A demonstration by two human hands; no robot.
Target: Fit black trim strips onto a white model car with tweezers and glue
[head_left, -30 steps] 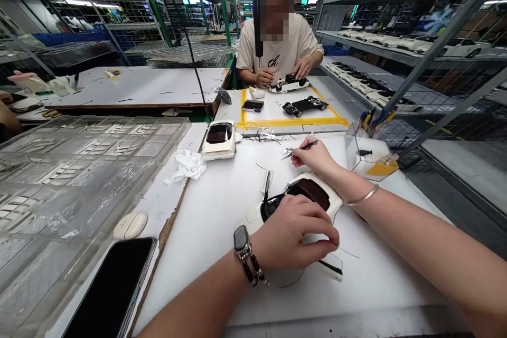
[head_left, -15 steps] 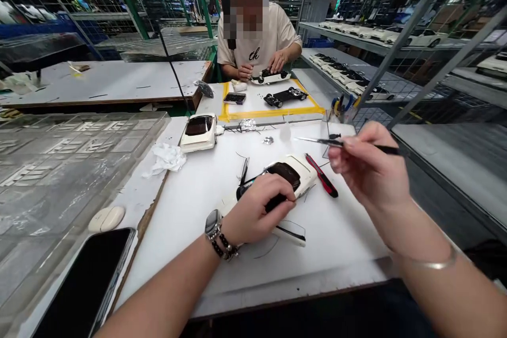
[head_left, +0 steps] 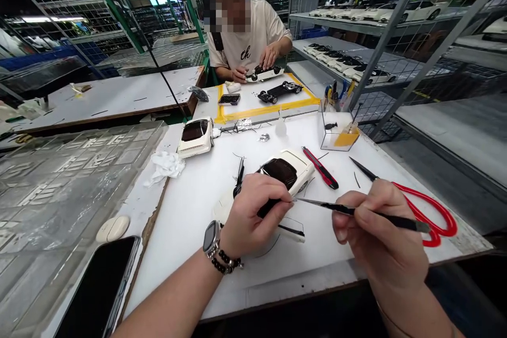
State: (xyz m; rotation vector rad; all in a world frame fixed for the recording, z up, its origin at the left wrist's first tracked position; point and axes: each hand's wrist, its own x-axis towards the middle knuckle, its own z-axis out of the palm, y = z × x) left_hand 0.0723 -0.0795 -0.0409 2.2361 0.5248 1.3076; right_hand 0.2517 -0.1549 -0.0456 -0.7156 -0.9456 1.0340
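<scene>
Pointed black tool (head_left: 343, 209) held right of centre
It is clamped in the right grip (head_left: 392, 248); the left grip (head_left: 254, 212) is pinched together over the white model car (head_left: 280, 170) mid-frame

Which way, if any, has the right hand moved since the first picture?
Yes: the right hand went from beside the small foil scrap rightward, nearer the camera.

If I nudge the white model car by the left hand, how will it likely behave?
The white model car may roll, as a wheel shows at its side. Its smooth, shiny body looks stiff and could be slippery. The nearer open door juts out with a thin clear pane, so it's probably fragile.
</scene>
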